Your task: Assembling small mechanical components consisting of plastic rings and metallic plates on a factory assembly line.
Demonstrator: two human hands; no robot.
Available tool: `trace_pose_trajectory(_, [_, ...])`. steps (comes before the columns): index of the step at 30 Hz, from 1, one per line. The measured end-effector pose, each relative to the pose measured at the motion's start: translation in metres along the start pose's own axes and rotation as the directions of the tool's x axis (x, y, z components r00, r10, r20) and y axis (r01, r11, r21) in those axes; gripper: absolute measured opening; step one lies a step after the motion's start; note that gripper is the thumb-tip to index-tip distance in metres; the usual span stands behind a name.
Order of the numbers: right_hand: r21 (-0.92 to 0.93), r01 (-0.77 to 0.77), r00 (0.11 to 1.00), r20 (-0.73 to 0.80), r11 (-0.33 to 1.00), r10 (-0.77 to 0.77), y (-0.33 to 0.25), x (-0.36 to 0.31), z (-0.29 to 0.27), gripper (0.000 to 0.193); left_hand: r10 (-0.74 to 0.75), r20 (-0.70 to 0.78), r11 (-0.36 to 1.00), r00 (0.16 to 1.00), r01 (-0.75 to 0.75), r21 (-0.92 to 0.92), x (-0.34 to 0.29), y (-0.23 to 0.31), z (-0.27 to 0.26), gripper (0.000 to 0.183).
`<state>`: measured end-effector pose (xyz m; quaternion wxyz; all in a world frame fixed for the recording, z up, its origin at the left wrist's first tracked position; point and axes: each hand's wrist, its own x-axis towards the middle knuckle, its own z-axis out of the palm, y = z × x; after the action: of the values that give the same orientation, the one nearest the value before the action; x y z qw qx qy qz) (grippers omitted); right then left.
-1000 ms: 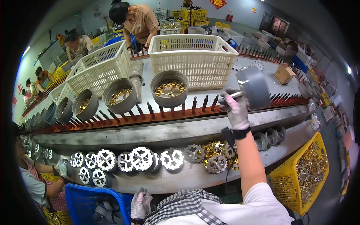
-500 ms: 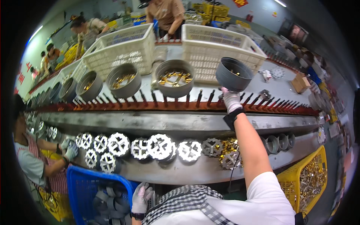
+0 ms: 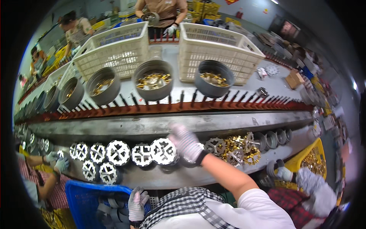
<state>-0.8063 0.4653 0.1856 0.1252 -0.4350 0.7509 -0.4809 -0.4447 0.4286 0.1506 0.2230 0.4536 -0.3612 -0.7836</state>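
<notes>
Because the right hand (image 3: 187, 144) hangs near a toothed disc (image 3: 162, 152), fingers too blurred to judge, a careless brush might topple it.

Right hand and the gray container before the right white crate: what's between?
From right hand to gray container, the head view shows a metal ledge, then red rail with dark pegs.

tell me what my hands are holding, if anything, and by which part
Nothing visibly: the left hand is empty; the right hand looks empty too, though blurred.
</notes>
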Motion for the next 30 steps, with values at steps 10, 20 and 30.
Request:
trace_pose_trajectory(10, [-0.475,0.310,0.748,0.656,0.823,0.097,-0.032,0.001,0.024,0.022,0.019,0.193,0.991,0.981,-0.045,0.129,0.041,0.031,0.032,0.063])
trace_pose_trajectory(20, [0.985,0.171,0.868,-0.138,-0.026,0.477,-0.021,-0.065,-0.120,0.030,0.015,0.142,0.999,0.990,-0.022,0.044,0.041,0.026,0.012,0.058])
trace_pose_trajectory(30, [0.448,-0.074,0.874,-0.401,0.891,0.274,0.024,0.046,-0.188,0.025,0.000,0.170,0.998,0.985,-0.010,0.057,0.045,0.020,0.037,0.059])
